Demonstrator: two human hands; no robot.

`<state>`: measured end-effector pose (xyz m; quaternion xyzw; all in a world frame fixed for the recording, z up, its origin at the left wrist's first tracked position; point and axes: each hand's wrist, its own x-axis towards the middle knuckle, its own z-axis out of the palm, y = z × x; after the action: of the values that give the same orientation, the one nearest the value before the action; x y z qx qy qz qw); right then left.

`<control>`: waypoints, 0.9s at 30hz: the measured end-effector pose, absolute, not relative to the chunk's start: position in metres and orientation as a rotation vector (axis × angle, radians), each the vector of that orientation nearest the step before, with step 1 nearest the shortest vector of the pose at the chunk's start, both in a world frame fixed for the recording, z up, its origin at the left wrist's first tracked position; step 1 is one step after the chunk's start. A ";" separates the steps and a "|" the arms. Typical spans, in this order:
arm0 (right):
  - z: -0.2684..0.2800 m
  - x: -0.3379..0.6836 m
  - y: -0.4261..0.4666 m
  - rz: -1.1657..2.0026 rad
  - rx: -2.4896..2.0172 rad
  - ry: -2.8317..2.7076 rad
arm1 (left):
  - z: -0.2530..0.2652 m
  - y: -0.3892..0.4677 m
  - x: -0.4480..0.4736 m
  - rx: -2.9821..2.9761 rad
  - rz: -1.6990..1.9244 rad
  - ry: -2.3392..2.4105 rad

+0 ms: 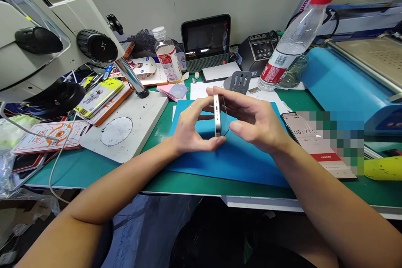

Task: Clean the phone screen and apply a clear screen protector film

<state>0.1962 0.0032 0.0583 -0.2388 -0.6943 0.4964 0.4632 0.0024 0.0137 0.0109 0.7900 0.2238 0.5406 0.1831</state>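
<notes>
A smartphone [217, 116] stands on its long edge above the blue mat [201, 161], its silver bottom end with the charging port facing me. My left hand [191, 127] grips it, thumb at the lower edge and fingers at the upper one. Just right of the phone is a clear, phone-sized screen protector [225, 123], upright and close to the phone's face. My right hand [257, 119] is curled around the protector's edges, fingers at the top and thumb near the bottom. Whether the protector touches the phone, I cannot tell.
Left stands a microscope [100, 46] on a white base [119, 134], beside boxes. Behind the mat are a plastic bottle [168, 56], a dark-screened display [206, 35] and a tilted red-capped bottle [284, 50]. On the right lie a phone showing a timer [314, 134] and a blue machine [339, 83].
</notes>
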 end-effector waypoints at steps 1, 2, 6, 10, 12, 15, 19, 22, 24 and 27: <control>0.058 0.196 0.003 1.222 -0.586 -1.704 | 0.011 0.014 0.003 2.230 1.530 0.639; 0.058 0.196 0.003 1.223 -0.587 -1.702 | 0.012 0.013 0.003 2.232 1.539 0.647; 0.059 0.195 0.003 1.222 -0.600 -1.694 | 0.014 0.013 0.003 2.227 1.570 0.664; 0.059 0.194 0.004 1.231 -0.601 -1.691 | 0.012 0.014 0.004 2.186 1.545 0.644; 0.059 0.193 0.004 1.229 -0.595 -1.693 | 0.011 0.015 0.004 2.169 1.538 0.635; 0.058 0.192 0.004 1.218 -0.583 -1.698 | 0.010 0.015 0.004 2.163 1.542 0.611; 0.055 0.193 0.005 1.219 -0.579 -1.713 | 0.012 0.014 0.004 2.148 1.530 0.608; 0.055 0.196 0.007 1.239 -0.574 -1.724 | 0.014 0.012 0.004 2.119 1.511 0.616; 0.057 0.197 0.008 1.243 -0.572 -1.740 | 0.014 0.011 0.004 2.109 1.505 0.630; 0.059 0.199 0.009 1.211 -0.570 -1.788 | 0.014 0.011 0.004 2.107 1.491 0.663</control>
<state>0.1985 0.0088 0.0595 -0.2294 -0.7194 0.4871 0.4388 0.0038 0.0106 0.0137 0.7683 0.2419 0.5437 0.2360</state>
